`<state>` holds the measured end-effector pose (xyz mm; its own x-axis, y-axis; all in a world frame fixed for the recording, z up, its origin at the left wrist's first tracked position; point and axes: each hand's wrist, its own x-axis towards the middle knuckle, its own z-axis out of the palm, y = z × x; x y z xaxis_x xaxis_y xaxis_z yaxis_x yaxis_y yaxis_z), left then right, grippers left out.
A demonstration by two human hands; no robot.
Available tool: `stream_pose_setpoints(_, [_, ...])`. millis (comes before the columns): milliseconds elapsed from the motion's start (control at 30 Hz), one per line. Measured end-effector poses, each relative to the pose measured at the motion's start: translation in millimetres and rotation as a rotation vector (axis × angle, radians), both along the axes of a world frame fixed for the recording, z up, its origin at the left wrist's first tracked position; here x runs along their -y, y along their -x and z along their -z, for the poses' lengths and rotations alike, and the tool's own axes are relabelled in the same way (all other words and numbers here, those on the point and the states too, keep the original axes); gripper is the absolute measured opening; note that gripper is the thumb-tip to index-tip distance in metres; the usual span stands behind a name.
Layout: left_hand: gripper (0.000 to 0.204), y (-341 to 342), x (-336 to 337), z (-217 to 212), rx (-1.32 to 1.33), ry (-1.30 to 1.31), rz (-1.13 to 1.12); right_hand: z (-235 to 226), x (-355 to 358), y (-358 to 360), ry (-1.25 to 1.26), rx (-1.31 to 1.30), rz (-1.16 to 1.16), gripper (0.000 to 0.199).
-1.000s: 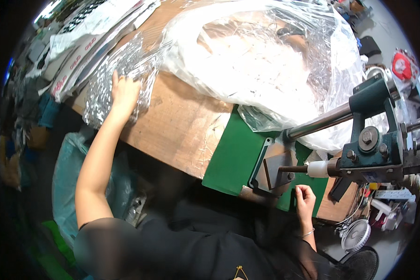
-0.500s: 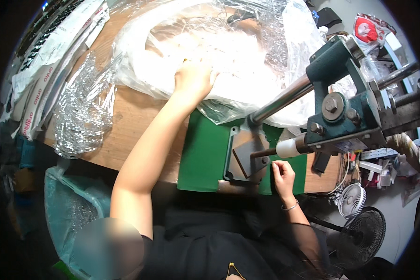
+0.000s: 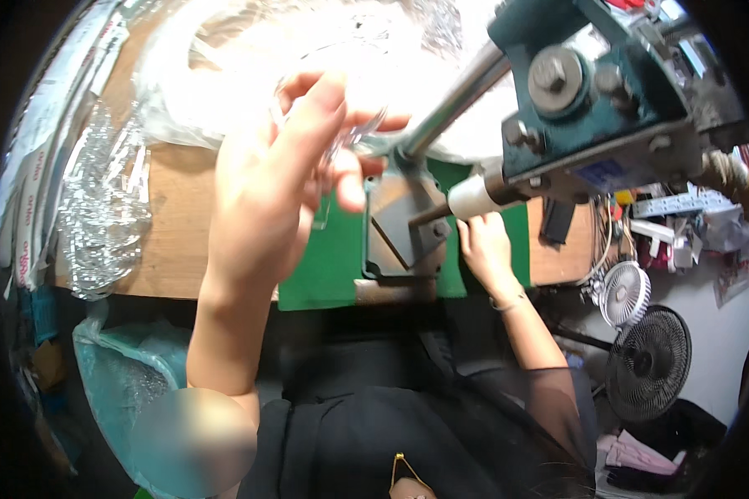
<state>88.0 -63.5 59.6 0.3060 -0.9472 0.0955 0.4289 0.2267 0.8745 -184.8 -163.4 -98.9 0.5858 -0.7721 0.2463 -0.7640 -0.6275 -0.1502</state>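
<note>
Presently observed, all places given relative to the press point(image 3: 607, 108):
Left hand point(image 3: 283, 183): raised left of the press, fingers pinched shut on a small clear plastic piece point(image 3: 354, 133) at its fingertips; the piece sits just left of the press's steel bar.
Right hand point(image 3: 484, 249): below the press head, fingers curled; whether it grips anything cannot be told.
Press: teal cast metal, bolted, with a white handle tip point(image 3: 472, 198).
Base plate point(image 3: 404, 229): grey, flat, beneath the press on a green mat point(image 3: 324, 266).
Desk point(image 3: 171, 224): brown wood.
Clear bag point(image 3: 225, 75): large, crinkled, upper left of the press.
Plastic pile point(image 3: 100, 208): glossy, far left.
Fans point(image 3: 649, 362): lower right, on the floor.
</note>
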Motion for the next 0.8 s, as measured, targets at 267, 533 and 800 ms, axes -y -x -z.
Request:
stream_pose_setpoints(267, [0.048, 54.8, -49.2, 33.0, -0.109, 0.015, -0.141, -30.5, -0.9, 15.8, -0.168, 0.341, 0.078, 0.021])
stream_pose_setpoints(533, [0.038, 68.8, -60.3, 49.6, -0.140, -0.003, -0.073, 22.5, 2.5, 21.5, -0.348, 0.595, 0.196, 0.008])
stream_pose_setpoints(800, [0.040, 80.1, -56.6, 60.1, -0.091, -0.149, -0.007, 16.8, 6.5, 9.1, -0.256, 0.429, 0.104, 0.009])
